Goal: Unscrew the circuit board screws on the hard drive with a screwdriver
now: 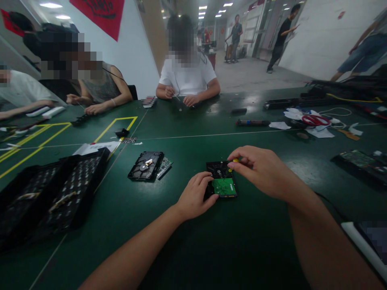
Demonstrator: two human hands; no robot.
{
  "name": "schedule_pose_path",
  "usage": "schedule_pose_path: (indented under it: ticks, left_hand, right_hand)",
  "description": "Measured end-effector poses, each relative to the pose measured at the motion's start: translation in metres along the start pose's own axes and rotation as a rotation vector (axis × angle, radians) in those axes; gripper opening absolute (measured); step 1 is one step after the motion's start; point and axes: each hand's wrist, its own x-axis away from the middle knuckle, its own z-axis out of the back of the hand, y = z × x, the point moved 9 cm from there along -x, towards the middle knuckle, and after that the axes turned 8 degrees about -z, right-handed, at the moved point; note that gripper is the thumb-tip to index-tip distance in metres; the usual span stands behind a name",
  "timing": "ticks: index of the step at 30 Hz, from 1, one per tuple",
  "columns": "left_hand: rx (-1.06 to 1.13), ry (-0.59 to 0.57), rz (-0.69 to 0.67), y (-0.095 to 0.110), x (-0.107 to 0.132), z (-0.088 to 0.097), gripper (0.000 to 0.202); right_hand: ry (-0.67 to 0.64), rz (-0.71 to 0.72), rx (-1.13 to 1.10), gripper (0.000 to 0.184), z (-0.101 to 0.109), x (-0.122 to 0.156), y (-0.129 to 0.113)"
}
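A hard drive [223,187] lies flat on the green table, its green circuit board facing up at the near end and black metal at the far end. My left hand [195,196] grips the drive's left side, fingers over the far part and thumb at the near corner. Over the far right corner, my right hand [256,167] pinches a small yellow tool [236,160]; its tip is hidden by the fingers. Left of my hands, another hard drive [147,166] rests beside a loose circuit board [165,168].
Black trays [75,189] holding many small metal parts stand at the left. A bundle of red cable [316,120] and paper scraps lie at the far right. Another device with a circuit board [359,163] sits on the right. Across the table, a person in white [187,78] works.
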Motion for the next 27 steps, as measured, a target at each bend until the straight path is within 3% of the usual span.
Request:
schedule_pose_path:
  ticks: [27]
  left_hand:
    - [-0.013,0.012,-0.023,0.0027,-0.0004,0.0014,0.057]
  right_hand:
    - [0.012,-0.003,0.032,0.011,-0.0011,-0.0005,0.0037]
